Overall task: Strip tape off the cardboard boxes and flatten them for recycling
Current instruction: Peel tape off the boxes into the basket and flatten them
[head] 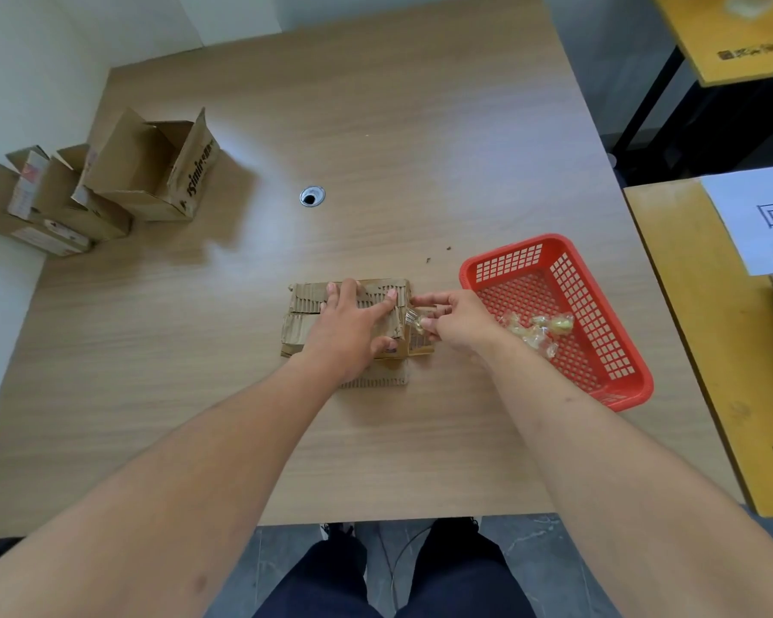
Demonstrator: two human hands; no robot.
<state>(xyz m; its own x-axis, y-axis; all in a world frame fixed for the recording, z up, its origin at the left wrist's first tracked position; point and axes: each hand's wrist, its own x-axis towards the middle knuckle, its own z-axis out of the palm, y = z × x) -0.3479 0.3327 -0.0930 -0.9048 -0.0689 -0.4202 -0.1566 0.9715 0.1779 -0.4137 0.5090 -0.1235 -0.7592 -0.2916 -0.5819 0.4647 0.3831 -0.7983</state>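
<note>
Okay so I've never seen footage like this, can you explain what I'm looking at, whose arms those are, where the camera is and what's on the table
There is no machine here: these are a person's two bare arms, filmed by one camera worn on their head, looking down at a wooden table. The left hand presses flat on a small torn cardboard box to steady it. The right hand has a pinching grip on a strip of clear tape at the box's right edge. Beside it sits a red plastic basket holding crumpled tape pieces. At the far left stand three opened cardboard boxes, not yet flattened. The dark shapes at the bottom are the person's legs.
</note>
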